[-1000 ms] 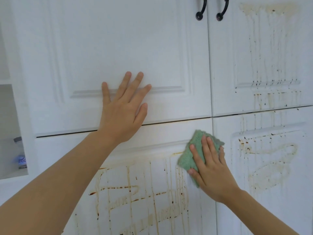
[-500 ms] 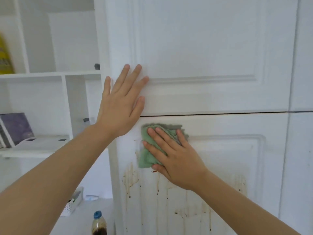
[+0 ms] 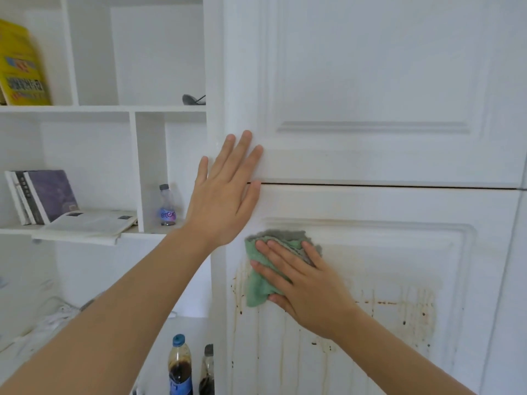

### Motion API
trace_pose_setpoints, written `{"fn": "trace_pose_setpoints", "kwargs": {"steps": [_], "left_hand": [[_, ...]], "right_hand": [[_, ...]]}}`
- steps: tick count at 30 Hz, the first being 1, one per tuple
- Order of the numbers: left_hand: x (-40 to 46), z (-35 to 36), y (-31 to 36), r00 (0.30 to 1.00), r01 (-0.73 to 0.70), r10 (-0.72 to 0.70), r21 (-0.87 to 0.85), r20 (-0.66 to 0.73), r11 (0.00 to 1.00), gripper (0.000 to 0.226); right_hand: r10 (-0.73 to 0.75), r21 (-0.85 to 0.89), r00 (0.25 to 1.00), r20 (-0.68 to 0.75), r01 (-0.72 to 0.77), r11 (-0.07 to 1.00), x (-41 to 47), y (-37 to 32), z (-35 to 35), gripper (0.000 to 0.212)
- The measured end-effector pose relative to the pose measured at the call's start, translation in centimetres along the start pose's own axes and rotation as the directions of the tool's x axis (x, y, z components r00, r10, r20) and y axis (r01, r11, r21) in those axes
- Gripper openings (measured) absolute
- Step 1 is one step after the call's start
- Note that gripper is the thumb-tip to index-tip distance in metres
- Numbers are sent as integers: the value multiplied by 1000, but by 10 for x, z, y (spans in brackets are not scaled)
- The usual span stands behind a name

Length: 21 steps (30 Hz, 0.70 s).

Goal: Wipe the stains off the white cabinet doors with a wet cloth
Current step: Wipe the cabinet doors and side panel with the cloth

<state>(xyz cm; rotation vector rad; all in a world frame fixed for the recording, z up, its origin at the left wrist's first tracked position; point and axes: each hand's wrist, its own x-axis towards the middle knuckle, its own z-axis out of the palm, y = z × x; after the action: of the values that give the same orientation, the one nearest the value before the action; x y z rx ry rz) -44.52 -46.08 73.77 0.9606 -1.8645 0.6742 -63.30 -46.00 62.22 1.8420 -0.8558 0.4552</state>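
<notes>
The right hand point(image 3: 306, 283) presses a green cloth point(image 3: 261, 276) flat against the upper left corner of the lower cabinet door point(image 3: 399, 212), fingers straight and spread over the fabric, much where it was half a second ago, whereas a second ago it worked near the door's right edge. The left hand point(image 3: 225, 192) lies open, palm flat, across the seam between the upper cabinet door point(image 3: 370, 81) and the lower one, as before. Brown stains point(image 3: 399, 306) and drip trails remain below and right of the cloth, while the panel beside it looks faintly smeared. On the shelves to the left stand books point(image 3: 42, 195), a small water bottle point(image 3: 167, 205) and, lower, a dark-filled bottle point(image 3: 179, 366).
</notes>
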Motion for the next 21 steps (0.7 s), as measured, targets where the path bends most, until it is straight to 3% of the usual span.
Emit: {"fn": "trace_pose_setpoints", "kwargs": {"steps": [7, 9, 13, 18, 21], "left_hand": [[1, 0, -8, 999, -44, 43, -39, -11, 998, 54], [1, 0, -8, 999, -42, 41, -45, -11, 998, 55], [-1, -1, -9, 999, -36, 36, -33, 2, 999, 56], [0, 4, -6, 999, -28, 26, -41, -42, 999, 55], [2, 5, -3, 995, -28, 23, -48, -92, 998, 54]], "right_hand": [[202, 67, 979, -30, -199, 978, 13, -9, -3, 56], [181, 76, 983, 7, -181, 981, 0, -21, 4, 56], [-7, 42, 997, 81, 4, 999, -26, -21, 7, 55], [171, 45, 984, -42, -169, 985, 19, 6, -10, 55], [152, 50, 985, -85, -148, 988, 28, 19, -14, 54]]}}
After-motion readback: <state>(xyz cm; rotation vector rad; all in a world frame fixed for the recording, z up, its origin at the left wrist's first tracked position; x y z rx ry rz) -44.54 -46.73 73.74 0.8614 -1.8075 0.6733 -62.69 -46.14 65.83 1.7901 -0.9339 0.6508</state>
